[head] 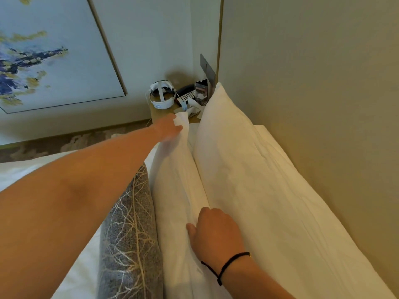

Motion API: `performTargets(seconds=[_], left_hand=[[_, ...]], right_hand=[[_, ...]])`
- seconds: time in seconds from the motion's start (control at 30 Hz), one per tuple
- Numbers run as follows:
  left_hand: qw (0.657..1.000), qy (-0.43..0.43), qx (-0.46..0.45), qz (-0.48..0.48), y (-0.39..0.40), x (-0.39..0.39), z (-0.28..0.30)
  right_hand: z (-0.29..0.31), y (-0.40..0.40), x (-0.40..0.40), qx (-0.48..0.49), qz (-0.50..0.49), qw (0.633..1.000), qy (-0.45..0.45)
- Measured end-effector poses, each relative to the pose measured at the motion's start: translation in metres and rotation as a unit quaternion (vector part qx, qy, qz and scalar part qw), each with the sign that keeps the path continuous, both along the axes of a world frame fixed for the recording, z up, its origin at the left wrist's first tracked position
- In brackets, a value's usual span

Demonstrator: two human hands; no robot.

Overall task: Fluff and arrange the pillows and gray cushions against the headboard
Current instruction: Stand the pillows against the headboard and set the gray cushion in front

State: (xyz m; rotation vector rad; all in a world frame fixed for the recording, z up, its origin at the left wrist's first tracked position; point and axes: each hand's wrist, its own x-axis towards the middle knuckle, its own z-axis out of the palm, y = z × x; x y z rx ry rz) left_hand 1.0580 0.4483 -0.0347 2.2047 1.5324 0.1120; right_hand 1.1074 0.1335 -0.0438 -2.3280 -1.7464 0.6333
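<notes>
Two white pillows stand in a row along the beige headboard (323, 104). The back pillow (248, 169) leans on the headboard. The front pillow (174, 190) stands against it. My left hand (170, 128) reaches far out and grips the front pillow's far top corner. My right hand (213, 231) holds the same pillow's top edge nearer to me, with its fingers tucked into the gap between the two pillows. A gray cushion (131, 229) with a pale branch pattern stands in front of the white pillows, under my left forearm.
A nightstand (159, 114) beyond the pillows carries a white headset (160, 93), a phone with a keypad (186, 94) and a small card. A framed painting (47, 52) hangs on the far wall. White bedding (13, 171) lies at the left.
</notes>
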Motion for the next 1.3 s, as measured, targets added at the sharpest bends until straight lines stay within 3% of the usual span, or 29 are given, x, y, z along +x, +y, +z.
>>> performTargets(seconds=[0.23,0.4,0.6,0.67,0.77,0.87,0.97,1.07,1.3], left_hand=[[0.993,-0.083,-0.015,0.081,0.013,0.011,-0.007],[0.999,-0.044,0.015,0.025,0.042,0.008,-0.009],[1.0,-0.003,0.01,-0.022,0.057,0.014,-0.01],[0.999,0.031,0.028,-0.022,0.06,0.015,-0.008],[0.998,0.01,0.052,0.019,0.065,0.014,-0.006],[0.998,0.011,0.048,0.029,0.072,0.017,-0.008],[0.999,-0.021,-0.035,0.02,0.072,0.018,-0.009],[0.999,-0.021,-0.041,0.015,0.078,0.019,-0.016],[0.959,-0.217,-0.038,0.178,0.094,0.024,-0.008]], right_hand=[[-0.002,0.031,0.004,0.025,-0.012,0.997,0.075],[-0.007,0.031,0.0,0.048,0.02,0.989,0.138],[-0.012,0.032,0.01,0.009,-0.034,0.978,0.204],[-0.013,0.033,0.015,-0.006,-0.057,0.969,0.238],[-0.014,0.034,0.017,-0.017,-0.09,0.959,0.27],[-0.017,0.038,0.018,-0.014,-0.105,0.959,0.263],[-0.013,0.042,0.016,-0.004,-0.145,0.946,0.289],[-0.009,0.041,0.014,0.067,-0.141,0.956,0.249],[-0.006,0.039,0.026,0.165,-0.079,0.967,0.175]])
